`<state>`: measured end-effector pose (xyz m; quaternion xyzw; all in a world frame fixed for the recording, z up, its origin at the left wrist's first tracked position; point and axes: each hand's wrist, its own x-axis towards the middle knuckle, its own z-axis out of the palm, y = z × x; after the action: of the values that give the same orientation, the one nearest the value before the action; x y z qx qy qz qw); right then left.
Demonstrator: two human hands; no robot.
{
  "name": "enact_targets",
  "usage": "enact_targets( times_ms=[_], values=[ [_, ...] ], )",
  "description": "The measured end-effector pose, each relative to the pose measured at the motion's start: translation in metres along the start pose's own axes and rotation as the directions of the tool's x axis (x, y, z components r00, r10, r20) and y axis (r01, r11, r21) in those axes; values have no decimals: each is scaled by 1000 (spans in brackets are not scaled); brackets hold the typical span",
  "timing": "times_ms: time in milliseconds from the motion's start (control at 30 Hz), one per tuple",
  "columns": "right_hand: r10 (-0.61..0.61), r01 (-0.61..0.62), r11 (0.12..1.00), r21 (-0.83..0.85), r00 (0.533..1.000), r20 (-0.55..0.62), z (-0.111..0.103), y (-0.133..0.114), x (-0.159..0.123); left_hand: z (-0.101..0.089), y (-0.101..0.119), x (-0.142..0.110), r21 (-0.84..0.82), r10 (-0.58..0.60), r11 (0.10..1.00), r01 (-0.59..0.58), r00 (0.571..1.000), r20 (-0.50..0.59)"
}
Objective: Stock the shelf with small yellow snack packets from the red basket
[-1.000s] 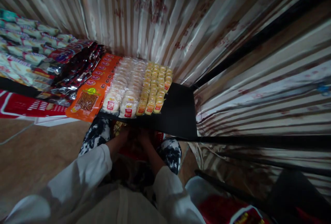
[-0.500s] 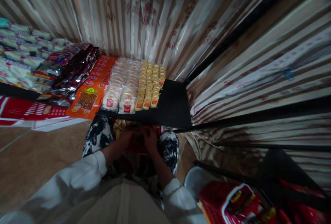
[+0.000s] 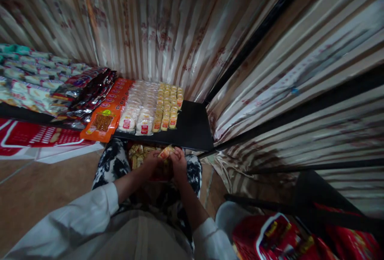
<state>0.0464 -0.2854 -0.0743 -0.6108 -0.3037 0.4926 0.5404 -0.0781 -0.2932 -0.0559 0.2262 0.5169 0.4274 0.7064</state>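
Observation:
Between my two hands is a small yellow wrapped snack pack [image 3: 165, 153] with an orange label. My left hand [image 3: 152, 161] pinches its left end, and my right hand [image 3: 179, 160] grips the right end. Under them, between my knees, sits a dark red container [image 3: 158, 177] with several gold-wrapped packs [image 3: 139, 154] in it. Just beyond, rows of matching yellow packs [image 3: 168, 106] stand on the black shelf [image 3: 193, 126], beside rows of clear bags of white round snacks [image 3: 144, 114].
An orange snack bag [image 3: 103, 122] and dark shiny packets [image 3: 85, 92] lie further left, then white packets [image 3: 33, 76]. Black bars [image 3: 258, 134] cross in front of the striped curtain [image 3: 168, 24]. Red packages [image 3: 264, 236] and a pale bucket [image 3: 226, 214] are at the lower right.
My hands have come up from the container, and the yellow pack now shows between them. The view has tilted and shifted slightly, so the shelf appears lower.

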Motion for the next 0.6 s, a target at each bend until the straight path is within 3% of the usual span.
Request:
enact_targets(
  times_ms=[200, 433, 533, 600],
  values=[
    [9, -13, 994, 109, 999, 37, -5, -16, -1, 31, 5, 3, -62, 45, 997, -49, 997, -66],
    [-100, 99, 994, 38, 994, 44, -22, -40, 10, 79, 28, 4, -123, 89, 988, -97, 994, -67],
    [-140, 139, 990, 22, 989, 56, -29, -51, 26, 96, 39, 8, -22, 75, 997, -77, 992, -99],
    [-161, 160, 987, 21, 985, 67, -33, -57, 41, 106, 44, 11, 140, 107, 987, -81, 977, -186]
  ],
)
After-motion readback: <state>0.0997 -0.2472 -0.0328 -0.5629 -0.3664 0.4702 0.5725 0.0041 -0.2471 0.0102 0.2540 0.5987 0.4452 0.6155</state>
